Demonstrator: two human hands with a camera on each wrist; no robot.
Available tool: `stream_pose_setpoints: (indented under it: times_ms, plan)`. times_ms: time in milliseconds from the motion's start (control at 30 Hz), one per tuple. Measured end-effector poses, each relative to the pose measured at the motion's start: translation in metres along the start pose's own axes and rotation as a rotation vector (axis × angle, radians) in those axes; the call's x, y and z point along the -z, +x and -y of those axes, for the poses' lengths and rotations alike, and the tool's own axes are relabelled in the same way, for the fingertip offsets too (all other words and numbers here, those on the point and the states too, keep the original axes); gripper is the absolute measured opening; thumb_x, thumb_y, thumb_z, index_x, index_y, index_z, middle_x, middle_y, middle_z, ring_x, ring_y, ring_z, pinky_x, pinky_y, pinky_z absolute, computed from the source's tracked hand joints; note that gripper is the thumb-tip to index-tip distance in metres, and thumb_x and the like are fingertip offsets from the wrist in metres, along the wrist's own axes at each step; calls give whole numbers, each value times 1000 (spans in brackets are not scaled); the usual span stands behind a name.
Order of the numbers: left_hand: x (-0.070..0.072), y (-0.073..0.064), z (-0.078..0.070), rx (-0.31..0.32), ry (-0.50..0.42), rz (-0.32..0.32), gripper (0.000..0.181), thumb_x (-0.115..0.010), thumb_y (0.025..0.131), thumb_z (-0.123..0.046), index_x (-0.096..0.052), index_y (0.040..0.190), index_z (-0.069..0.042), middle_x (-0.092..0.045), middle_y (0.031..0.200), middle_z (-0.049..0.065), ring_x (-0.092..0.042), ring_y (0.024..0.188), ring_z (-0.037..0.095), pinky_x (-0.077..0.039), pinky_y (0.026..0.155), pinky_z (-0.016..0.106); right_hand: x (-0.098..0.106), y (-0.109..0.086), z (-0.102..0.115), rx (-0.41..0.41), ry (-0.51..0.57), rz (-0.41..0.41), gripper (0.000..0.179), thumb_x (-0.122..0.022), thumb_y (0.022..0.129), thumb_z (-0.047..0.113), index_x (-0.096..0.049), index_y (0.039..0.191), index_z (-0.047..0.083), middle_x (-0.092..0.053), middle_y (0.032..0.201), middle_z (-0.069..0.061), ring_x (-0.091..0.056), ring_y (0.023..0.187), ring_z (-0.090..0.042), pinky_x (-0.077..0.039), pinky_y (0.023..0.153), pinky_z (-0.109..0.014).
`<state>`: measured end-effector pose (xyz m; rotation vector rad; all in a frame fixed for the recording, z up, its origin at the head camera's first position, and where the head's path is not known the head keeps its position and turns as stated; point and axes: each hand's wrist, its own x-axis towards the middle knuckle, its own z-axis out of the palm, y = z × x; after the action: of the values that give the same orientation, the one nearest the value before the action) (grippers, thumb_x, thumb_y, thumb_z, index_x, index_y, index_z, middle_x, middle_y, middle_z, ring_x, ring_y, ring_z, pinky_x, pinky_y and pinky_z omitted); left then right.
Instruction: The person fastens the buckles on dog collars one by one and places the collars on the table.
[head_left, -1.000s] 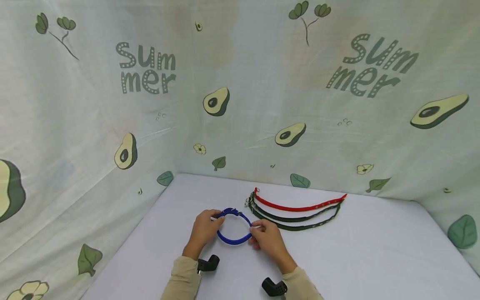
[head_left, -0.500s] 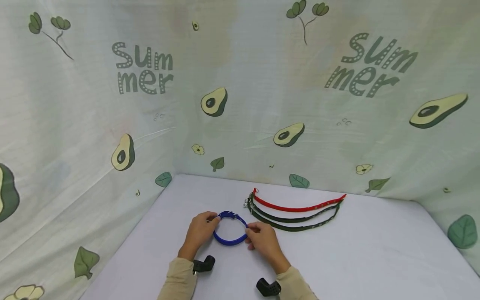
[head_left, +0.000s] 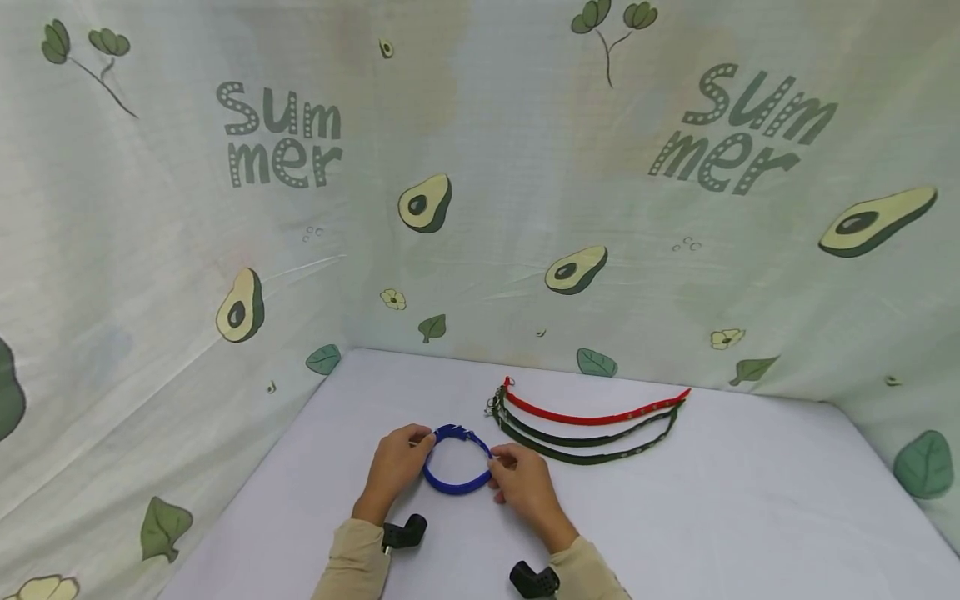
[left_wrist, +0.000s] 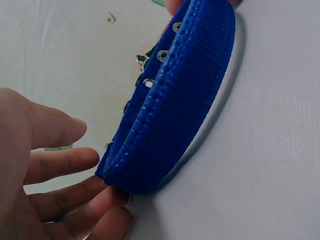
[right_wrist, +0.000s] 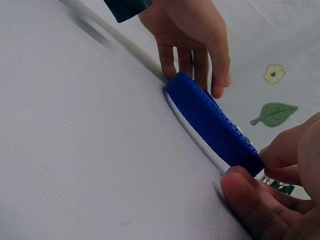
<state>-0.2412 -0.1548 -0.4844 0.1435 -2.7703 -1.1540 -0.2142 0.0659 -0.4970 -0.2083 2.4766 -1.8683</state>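
Observation:
A blue pet collar (head_left: 458,487) with metal eyelets forms a closed ring, standing on its edge on the white table. My left hand (head_left: 398,464) is at its left side, fingers loosely extended; in the left wrist view the fingertips (left_wrist: 117,220) touch the collar's end, with the thumb apart from it. On the opposite side my right hand (head_left: 525,483) pinches the collar between thumb and fingers, as the right wrist view shows. The buckle part lies at the far side of the ring.
Behind and to the right lie a red collar (head_left: 592,419) and two dark green collars (head_left: 588,458), spread in curves with their metal rings at the left. A printed cloth (head_left: 480,167) rises behind the white table (head_left: 712,517).
The hands and the blue collar appear slightly further left and lower in the head view, which has itself shifted a little. Both hands keep their places on the collar.

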Motion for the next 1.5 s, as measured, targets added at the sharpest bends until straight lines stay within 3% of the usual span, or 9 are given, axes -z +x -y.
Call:
stream_pose_setpoints:
  times_ms: [233, 433, 600, 667, 867, 1233, 1500]
  plan:
    - [6, -4, 0, 27, 16, -23, 25, -65, 96, -27, -74, 113, -10, -71, 107, 3, -67, 96, 22, -53, 81, 45, 2, -1, 1, 28, -30, 6, 21, -68, 92, 7, -68, 110, -3, -64, 85, -6, -63, 60, -16, -55, 54, -29]
    - [5, -5, -3, 16, 26, -121, 21, -65, 96, -25, -75, 110, -13, -69, 103, 1, -63, 90, 18, -51, 72, 38, 27, -2, 4, 35, -89, -40, 20, -67, 94, 12, -70, 110, 0, -65, 89, -4, -64, 71, -14, -55, 57, -29]
    - [0, -10, -13, -58, -31, -197, 17, -66, 96, -23, -76, 107, -13, -67, 97, -1, -59, 84, 15, -49, 68, 32, 56, -6, 8, 37, -104, -106, 15, -67, 95, 10, -71, 106, 0, -68, 84, -9, -64, 68, -17, -53, 54, -28]
    - [-3, -11, -18, -126, -60, -201, 16, -67, 96, -22, -76, 106, -13, -68, 98, -1, -59, 84, 13, -49, 69, 31, 69, -7, 8, 20, -104, -123, 14, -67, 96, 11, -71, 105, 1, -69, 84, -11, -64, 69, -19, -52, 54, -29]
    - [-8, -14, -29, -296, -97, -137, 12, -68, 96, -18, -76, 105, -14, -67, 94, -7, -58, 83, 10, -50, 72, 31, 107, -9, 0, -38, -156, -142, 16, -67, 97, 15, -71, 108, 4, -69, 85, -8, -64, 73, -19, -53, 57, -29]
    - [-22, -20, -46, -360, 7, 20, 16, -65, 98, -25, -75, 108, -17, -68, 92, -10, -59, 84, 9, -50, 70, 28, 162, -14, -21, -95, -257, -269, 27, -62, 99, 19, -69, 115, -2, -69, 86, -11, -64, 69, -18, -52, 55, -27]
    - [-35, -24, -65, -403, -5, 91, 20, -63, 100, -25, -75, 111, -13, -68, 93, -11, -60, 85, 8, -53, 74, 29, 191, -18, -33, -114, -365, -351, 28, -59, 98, 18, -69, 116, -2, -70, 84, -10, -63, 66, -14, -50, 54, -27]
